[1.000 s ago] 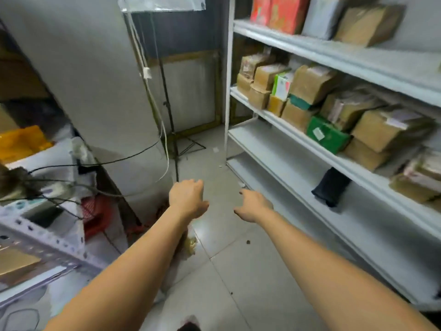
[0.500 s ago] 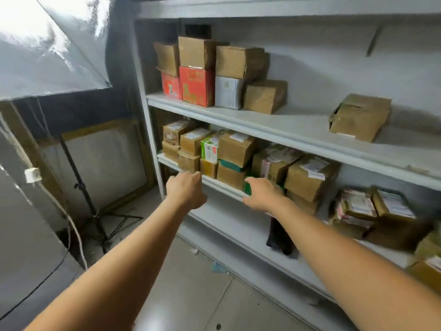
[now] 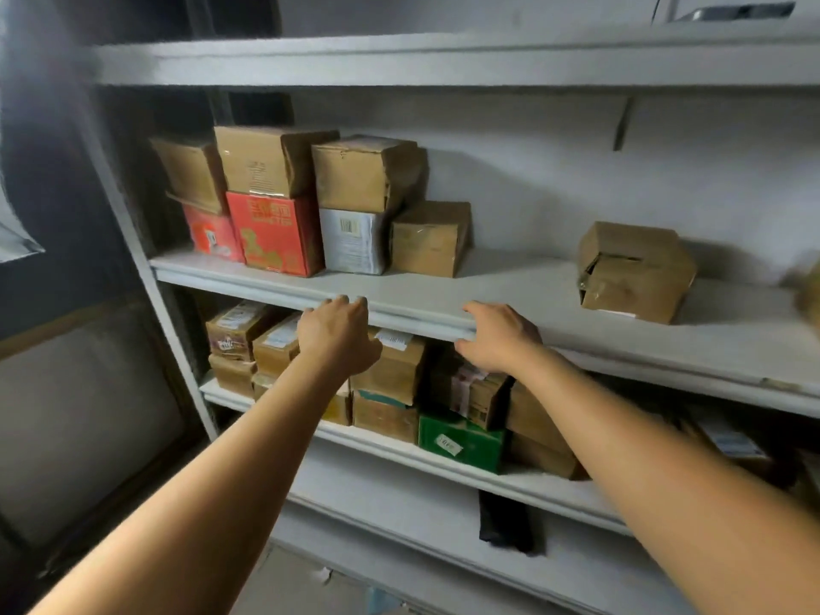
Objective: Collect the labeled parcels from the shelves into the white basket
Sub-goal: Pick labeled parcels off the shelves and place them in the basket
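Both empty, fingers loosely bent, the left hand (image 3: pixel 337 337) and right hand (image 3: pixel 499 339) hang before the upper shelf (image 3: pixel 510 290); behind them labelled brown parcels (image 3: pixel 390 370) crowd the lower shelf (image 3: pixel 390 448) beside a green box (image 3: pixel 459 443); farther up, brown cartons (image 3: pixel 270 159) stack on red boxes (image 3: pixel 275 233).

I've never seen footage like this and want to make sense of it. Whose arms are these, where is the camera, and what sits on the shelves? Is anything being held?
There is no machine here: a person wears a wide-angle camera on the head, so you look forward and down along their bare arms. The left hand and right hand reach toward the front edge of a grey shelf; both hold nothing. On that shelf stand stacked brown boxes, a red box and, apart to the right, a lone brown box. The shelf below holds labelled boxes, among them a green box. The white basket is not in view.
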